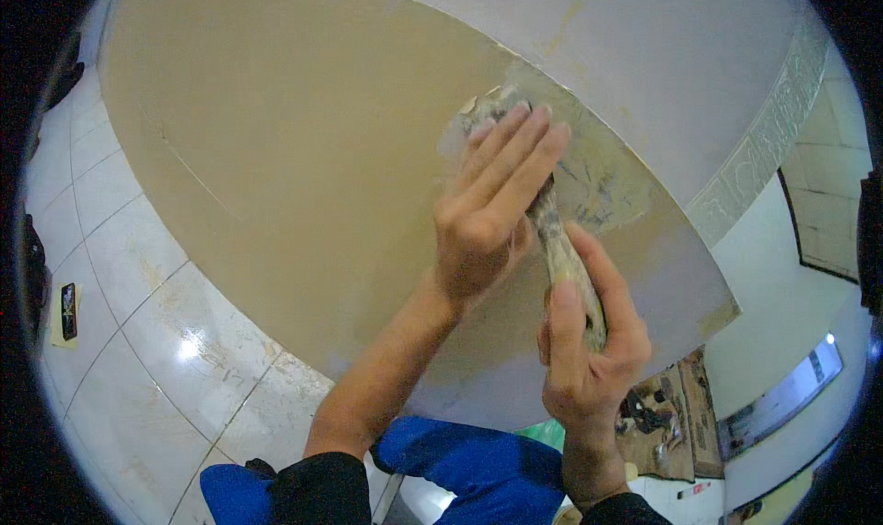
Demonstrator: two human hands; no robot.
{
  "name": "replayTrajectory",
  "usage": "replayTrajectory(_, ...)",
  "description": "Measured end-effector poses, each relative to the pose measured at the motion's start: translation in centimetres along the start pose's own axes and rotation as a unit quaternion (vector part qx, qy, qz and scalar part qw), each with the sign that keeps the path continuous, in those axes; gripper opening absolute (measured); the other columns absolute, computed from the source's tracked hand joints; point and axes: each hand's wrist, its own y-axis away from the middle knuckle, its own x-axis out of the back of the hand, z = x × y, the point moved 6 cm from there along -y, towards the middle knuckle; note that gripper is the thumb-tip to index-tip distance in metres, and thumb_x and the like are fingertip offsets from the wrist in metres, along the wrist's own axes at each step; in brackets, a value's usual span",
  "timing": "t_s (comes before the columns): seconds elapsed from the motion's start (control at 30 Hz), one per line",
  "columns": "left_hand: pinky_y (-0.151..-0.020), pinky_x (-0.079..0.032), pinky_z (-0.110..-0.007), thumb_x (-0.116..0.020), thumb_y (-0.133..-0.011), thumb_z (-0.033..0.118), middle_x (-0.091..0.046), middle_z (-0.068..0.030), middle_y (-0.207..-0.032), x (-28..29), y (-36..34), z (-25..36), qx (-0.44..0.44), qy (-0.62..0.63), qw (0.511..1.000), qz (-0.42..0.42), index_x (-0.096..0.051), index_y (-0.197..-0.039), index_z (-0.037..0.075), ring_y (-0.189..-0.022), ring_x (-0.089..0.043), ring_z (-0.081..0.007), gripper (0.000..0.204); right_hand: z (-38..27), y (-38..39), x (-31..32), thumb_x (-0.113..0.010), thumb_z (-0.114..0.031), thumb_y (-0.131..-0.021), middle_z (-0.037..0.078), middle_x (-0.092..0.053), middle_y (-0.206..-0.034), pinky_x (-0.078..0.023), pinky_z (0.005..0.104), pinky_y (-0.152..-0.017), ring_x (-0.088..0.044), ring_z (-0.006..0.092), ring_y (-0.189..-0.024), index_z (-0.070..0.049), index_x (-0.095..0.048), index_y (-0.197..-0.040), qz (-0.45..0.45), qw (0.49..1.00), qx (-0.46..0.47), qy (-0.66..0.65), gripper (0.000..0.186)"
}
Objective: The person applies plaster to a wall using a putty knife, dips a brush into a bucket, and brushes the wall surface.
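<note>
One smeared hand tool is gripped by the right hand and, toward eleven o'clock from there, overlaid by the left hand, its fingers outstretched, beside a roughened patch between two and three o'clock on the tan panel.

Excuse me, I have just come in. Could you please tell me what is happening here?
A person's right hand grips the handle of a smeared scraper. The left hand lies with fingers extended over its head, mostly covering it. The tool is at a large beige surface, beside a rough, greyish patch near its edge.
</note>
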Motion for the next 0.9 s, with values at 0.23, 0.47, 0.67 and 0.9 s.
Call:
replayTrajectory(0.23,-0.103,-0.047,-0.045,-0.064,-0.079,-0.005,-0.066,-0.0161,-0.125,-0.2,0.2,0.6,-0.053,-0.017,0.998,0.014,-0.068,-0.123,0.003,-0.120,-0.062,-0.0320,0.044,0.3,-0.2,0.5,-0.060,-0.007,-0.093,0.019,-0.072,-0.103,-0.054,0.0304,-0.077,-0.070,0.0181,-0.089,0.003,-0.060,-0.129,0.017,1.000,0.023,-0.011,0.037)
replayTrajectory(0.47,-0.104,-0.045,-0.046,-0.062,-0.076,-0.009,-0.065,-0.0162,-0.126,-0.8,-1.1,-0.6,-0.053,0.004,0.998,0.014,-0.067,-0.123,0.003,-0.121,-0.061,-0.0332,0.048,0.6,-1.7,-0.3,-0.061,-0.008,-0.092,0.020,-0.072,-0.105,-0.054,0.0320,-0.079,-0.071,0.0195,-0.092,0.002,-0.060,-0.129,0.024,0.999,0.030,0.004,0.038)
replayTrajectory(0.67,-0.105,-0.045,-0.046,-0.063,-0.073,-0.013,-0.066,-0.0154,-0.126,-0.1,1.2,-0.2,-0.011,0.022,0.999,0.027,-0.067,-0.123,0.003,-0.121,-0.060,-0.0329,0.053,0.3,0.5,-0.3,-0.060,-0.007,-0.092,0.021,-0.072,-0.104,-0.054,0.0322,-0.078,-0.072,0.0219,-0.091,0.002,-0.061,-0.127,0.010,0.999,0.042,0.029,0.036)
replayTrajectory(0.9,-0.105,-0.044,-0.046,-0.064,-0.074,-0.012,-0.065,-0.0156,-0.127,-0.7,-0.4,-1.3,-0.047,0.011,0.998,0.035,-0.067,-0.124,0.004,-0.122,-0.060,-0.0328,0.052,0.7,-1.5,-1.1,-0.059,-0.006,-0.092,0.022,-0.071,-0.104,-0.054,0.0320,-0.078,-0.071,0.0211,-0.092,0.004,-0.060,-0.127,0.022,0.999,0.045,-0.011,0.036)
